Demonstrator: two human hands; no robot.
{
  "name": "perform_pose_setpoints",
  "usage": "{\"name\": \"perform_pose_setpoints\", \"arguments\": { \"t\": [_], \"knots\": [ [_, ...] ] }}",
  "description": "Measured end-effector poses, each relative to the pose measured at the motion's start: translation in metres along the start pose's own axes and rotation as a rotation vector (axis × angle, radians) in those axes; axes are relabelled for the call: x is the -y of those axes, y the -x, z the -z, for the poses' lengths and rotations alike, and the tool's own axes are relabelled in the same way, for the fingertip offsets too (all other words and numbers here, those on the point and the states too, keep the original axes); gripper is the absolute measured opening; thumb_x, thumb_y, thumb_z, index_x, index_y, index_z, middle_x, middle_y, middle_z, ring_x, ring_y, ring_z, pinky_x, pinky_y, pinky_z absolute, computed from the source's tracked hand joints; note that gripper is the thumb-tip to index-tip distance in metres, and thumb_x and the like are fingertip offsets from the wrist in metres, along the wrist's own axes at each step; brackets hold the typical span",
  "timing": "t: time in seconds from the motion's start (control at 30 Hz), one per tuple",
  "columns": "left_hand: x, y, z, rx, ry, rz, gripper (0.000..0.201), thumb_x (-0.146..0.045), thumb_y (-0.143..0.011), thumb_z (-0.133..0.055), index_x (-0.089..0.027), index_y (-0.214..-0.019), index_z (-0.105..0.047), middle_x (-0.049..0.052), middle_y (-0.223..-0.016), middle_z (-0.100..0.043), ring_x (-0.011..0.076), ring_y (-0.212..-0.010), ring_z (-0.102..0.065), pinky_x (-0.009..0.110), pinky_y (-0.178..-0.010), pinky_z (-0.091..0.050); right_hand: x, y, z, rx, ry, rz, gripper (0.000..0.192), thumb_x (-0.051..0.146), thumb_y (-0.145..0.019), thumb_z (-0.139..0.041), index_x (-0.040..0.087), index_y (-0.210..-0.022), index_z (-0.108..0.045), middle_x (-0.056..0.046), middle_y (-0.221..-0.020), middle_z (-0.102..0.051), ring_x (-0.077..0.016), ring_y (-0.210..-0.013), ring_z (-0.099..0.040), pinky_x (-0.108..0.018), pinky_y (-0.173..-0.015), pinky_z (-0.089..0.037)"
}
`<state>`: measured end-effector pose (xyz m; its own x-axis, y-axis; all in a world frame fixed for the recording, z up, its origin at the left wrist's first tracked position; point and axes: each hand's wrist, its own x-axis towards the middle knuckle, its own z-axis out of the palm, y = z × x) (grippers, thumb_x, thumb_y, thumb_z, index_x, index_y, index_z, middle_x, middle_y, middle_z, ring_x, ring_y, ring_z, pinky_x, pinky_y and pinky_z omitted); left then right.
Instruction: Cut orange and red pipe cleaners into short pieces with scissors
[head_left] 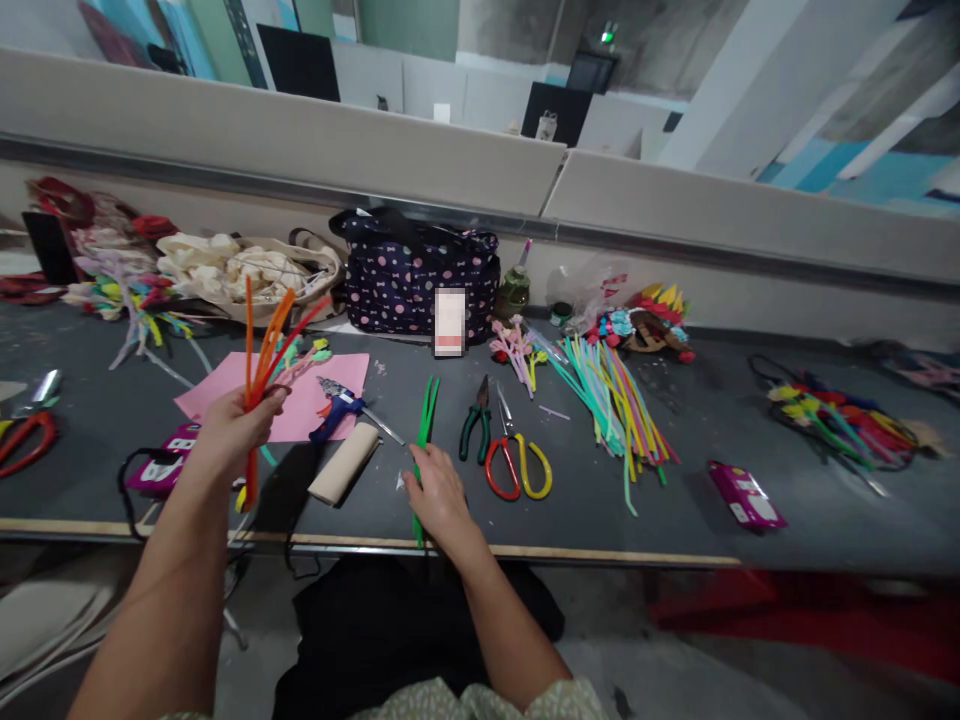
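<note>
The left hand (238,425) is clenched around a bundle of orange and red pipe cleaners (264,350), held upright above the table (675,500), over the near edge of a pink paper sheet (300,395). The right hand (435,495) rests on the table and grips the green pipe cleaners (424,425), which lie flat and point away from the person. Just left of the right hand lies a beige roll (345,463), with a blue glue gun (337,408) beyond it. To the right lie green-handled pliers (475,425) and scissors with red and yellow handles (517,465). Further right, a loose pile of mixed-colour pipe cleaners (611,400) spreads across the table. A dotted dark bag (412,270) stands at the rear.
</note>
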<state>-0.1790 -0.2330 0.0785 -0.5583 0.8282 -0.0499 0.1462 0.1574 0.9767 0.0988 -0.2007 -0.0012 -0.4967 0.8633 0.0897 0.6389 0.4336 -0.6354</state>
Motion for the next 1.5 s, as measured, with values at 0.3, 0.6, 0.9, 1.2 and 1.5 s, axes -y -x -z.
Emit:
{"name": "perform_pose_setpoints", "arguments": {
  "t": [0.3,0.6,0.9,1.2,1.5],
  "knots": [
    [-0.039,0.058,-0.072,0.340,0.599,0.088,0.030,-0.039,-0.079,-0.073,-0.013,-0.094,-0.066,-0.005,-0.064,-0.045,-0.0001,-0.040,-0.024,0.012,-0.035,-0.019,0.016,0.010,0.010,-0.092,-0.664,0.170,0.061,0.036,-0.089,-0.061,0.023,-0.145,-0.041,-0.014,-0.142,-0.050,-0.0260,-0.129,-0.050,-0.045,-0.105,-0.043],
    [-0.024,0.099,-0.152,0.501,0.376,0.007,0.040,-0.045,-0.074,-0.076,-0.014,-0.097,-0.068,0.005,-0.084,-0.066,0.0138,-0.072,-0.061,0.022,-0.062,-0.046,0.017,0.024,0.007,-0.075,-1.194,-0.082,0.038,0.043,-0.086,-0.063,0.020,-0.114,-0.055,0.003,-0.072,-0.057,-0.0062,-0.045,-0.037,-0.018,-0.041,-0.032],
    [0.009,0.030,-0.031,0.007,-1.033,-0.196,0.019,-0.030,-0.078,-0.062,-0.018,-0.088,-0.072,0.015,-0.100,-0.071,0.0315,-0.100,-0.063,0.034,-0.079,-0.045,-0.023,0.048,0.030,-0.131,-1.202,-0.165,0.034,0.043,-0.083,-0.065,0.016,-0.104,-0.061,0.003,-0.069,-0.057,-0.0034,-0.044,-0.025,-0.019,-0.042,-0.018],
    [0.013,0.009,0.050,-0.415,-1.228,0.022,0.037,-0.039,-0.086,-0.054,-0.008,-0.098,-0.069,0.023,-0.110,-0.062,0.0370,-0.109,-0.045,0.041,-0.079,-0.042,-0.037,0.063,0.047,-0.185,-1.180,-0.187,0.041,0.045,-0.081,-0.068,0.017,-0.110,-0.063,0.002,-0.072,-0.059,-0.0041,-0.045,-0.027,-0.020,-0.043,-0.020],
    [0.000,-0.015,0.077,-0.346,-0.998,0.210,0.038,-0.026,-0.072,-0.069,-0.016,-0.055,-0.037,-0.001,-0.058,-0.033,0.0215,-0.092,-0.039,0.033,-0.082,-0.034,-0.037,0.067,0.046,-0.209,-1.155,-0.196,0.044,0.047,-0.080,-0.069,0.016,-0.110,-0.062,0.002,-0.072,-0.059,-0.0040,-0.044,-0.026,-0.020,-0.043,-0.020]
  ]
}}
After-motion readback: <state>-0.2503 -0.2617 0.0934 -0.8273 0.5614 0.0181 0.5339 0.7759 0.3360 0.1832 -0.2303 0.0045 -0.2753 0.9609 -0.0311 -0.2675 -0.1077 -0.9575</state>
